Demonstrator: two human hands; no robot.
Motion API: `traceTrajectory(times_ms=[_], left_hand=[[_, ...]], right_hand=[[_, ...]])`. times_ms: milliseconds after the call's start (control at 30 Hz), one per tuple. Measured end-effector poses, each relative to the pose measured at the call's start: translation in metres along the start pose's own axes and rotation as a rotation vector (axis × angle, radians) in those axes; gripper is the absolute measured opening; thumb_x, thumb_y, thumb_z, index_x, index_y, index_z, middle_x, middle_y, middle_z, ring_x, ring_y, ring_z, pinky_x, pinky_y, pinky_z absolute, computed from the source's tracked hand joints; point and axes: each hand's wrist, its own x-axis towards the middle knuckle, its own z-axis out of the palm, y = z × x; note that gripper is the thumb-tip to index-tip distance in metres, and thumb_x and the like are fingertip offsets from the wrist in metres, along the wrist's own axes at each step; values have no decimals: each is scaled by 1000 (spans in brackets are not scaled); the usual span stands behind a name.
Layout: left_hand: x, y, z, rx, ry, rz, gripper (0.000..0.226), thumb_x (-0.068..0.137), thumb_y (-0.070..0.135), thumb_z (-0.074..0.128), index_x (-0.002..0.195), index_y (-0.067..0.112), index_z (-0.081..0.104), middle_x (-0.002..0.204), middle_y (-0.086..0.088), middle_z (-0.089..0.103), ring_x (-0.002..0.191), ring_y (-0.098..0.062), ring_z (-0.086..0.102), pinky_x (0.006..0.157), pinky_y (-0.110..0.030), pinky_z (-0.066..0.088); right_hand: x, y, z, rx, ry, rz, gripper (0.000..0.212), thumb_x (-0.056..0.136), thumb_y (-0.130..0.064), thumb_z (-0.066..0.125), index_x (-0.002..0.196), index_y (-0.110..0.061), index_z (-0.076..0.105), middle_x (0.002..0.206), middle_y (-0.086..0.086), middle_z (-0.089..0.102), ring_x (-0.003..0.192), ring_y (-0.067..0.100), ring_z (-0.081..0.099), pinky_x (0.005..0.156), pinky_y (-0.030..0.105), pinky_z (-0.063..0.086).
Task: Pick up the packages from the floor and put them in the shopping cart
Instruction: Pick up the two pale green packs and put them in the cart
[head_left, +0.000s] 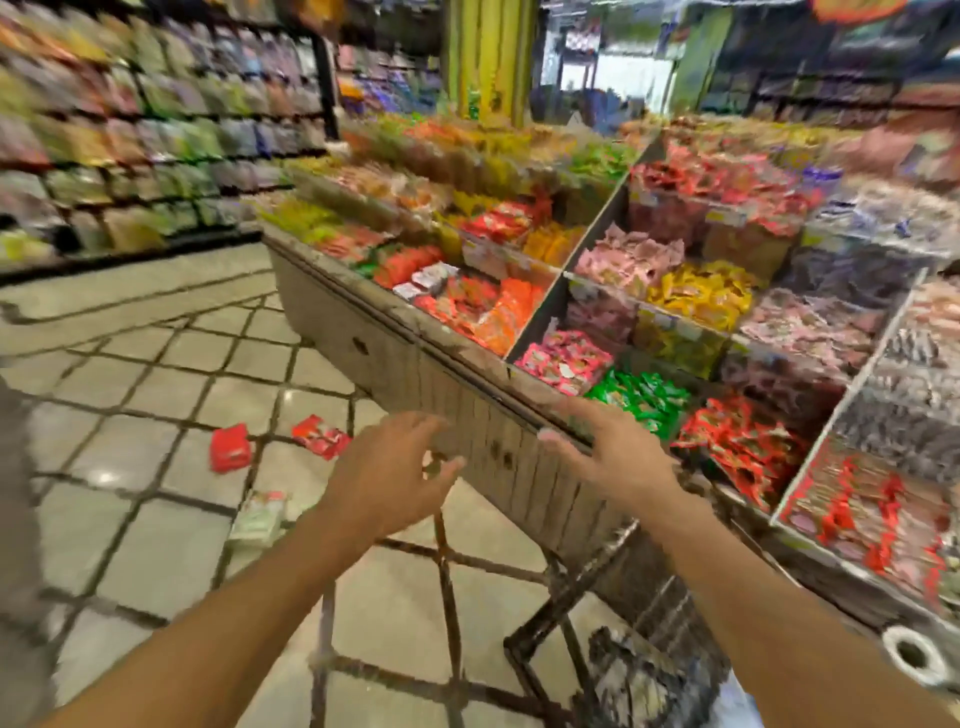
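Shop aisle, picture smeared by motion. Floor (156, 545) of pale glossy tiles with dark grout lines laid on the diagonal, light glare on several tiles. Long wall shelves (145, 135) of bagged goods run along the left. Centre and right: a stepped display bin (363, 338) with a pale panelled front, divided into compartments heaped with red, orange, yellow, green and pink wrapped sweets.

Three packages lie on the floor just in front of the bin: a red package (230, 448), a second red packet (320, 435) near it to the right, and a pale package (258, 516) closer to the camera, partly behind the left forearm.

Left hand (392, 480) raised, grip spread, fingers curled loosely, holding nothing. Right hand (613, 449) raised before the bin's edge, grip spread, empty.

Dark wire shopping cart (623, 660) at lower right, below the right arm; contents too blurred to tell.
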Motion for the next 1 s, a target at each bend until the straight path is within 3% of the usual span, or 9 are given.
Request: traceTrajectory(times_ms=[133,300,467,633,733,900,1000], left_hand=[[-37,-103,-53,36,42,-215,69,82,64,42,134,23,62,129,0,66,119,-22,59,93,-36,47],[-58,-222,-89,106,117,-399,59,88,60,53,137,28,60,129,5,65,116,-18,62,89,-35,47],[-42,-332,-102,150,106,-506,65,84,63,47,137,27,59,129,1,66,111,-21,65,89,-37,49],[6,-431,-96,163,81,-567,66,87,65,47,137,24,58,133,2,64,118,-20,61,90,-37,50],[40,-490,-90,170,37,-582,70,85,65,44,137,21,59,131,0,65,112,-20,63,87,-37,51],[88,-571,-83,159,28,-608,59,92,58,55,140,24,56,134,2,63,119,-20,59,87,-36,49],[117,-621,-71,168,-20,-594,58,91,58,54,137,24,57,129,1,65,112,-21,63,85,-39,52]], right_hand=[[55,-89,51,23,-62,-91,100,77,-94,21,144,-27,55,141,-3,61,131,21,55,105,40,47],[124,-176,123,5,-158,-214,62,96,-65,49,146,-29,50,145,-3,57,135,20,51,107,44,46],[205,-241,202,7,-176,-283,65,95,-67,48,150,-33,46,149,-7,53,138,16,47,108,39,44],[294,-287,270,39,-193,-279,63,96,-65,48,149,-32,46,148,-6,54,135,18,50,101,41,49],[345,-311,307,20,-226,-262,63,96,-65,50,150,-33,44,147,-6,53,134,18,50,98,41,51],[413,-339,357,-11,-256,-231,64,96,-64,51,150,-31,45,146,-2,54,132,20,52,99,42,52],[447,-351,387,-46,-255,-224,65,96,-63,51,151,-28,45,146,-1,54,132,21,52,100,43,51]])
